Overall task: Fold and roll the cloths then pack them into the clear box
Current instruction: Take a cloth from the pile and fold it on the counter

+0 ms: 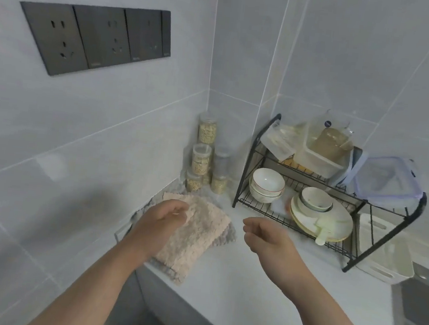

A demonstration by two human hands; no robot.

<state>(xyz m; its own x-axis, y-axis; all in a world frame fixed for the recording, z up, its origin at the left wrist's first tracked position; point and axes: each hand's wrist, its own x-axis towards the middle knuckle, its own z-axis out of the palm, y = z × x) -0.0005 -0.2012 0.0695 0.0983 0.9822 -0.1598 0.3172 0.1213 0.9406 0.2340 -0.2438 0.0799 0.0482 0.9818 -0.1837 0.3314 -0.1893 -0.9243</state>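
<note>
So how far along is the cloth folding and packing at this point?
Barely begun. Done: nothing looks rolled or packed. The pink cloth lies unrolled on top of the grey cloth on the counter. In hand: the left hand curls over the pink cloth, grip unclear, and the right hand hovers empty beside it. Left: folding, rolling and packing both cloths.

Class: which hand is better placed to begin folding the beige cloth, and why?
Left, probably: the left hand is over the beige cloth; the right hand hovers beside it above the counter, holding nothing.
</note>
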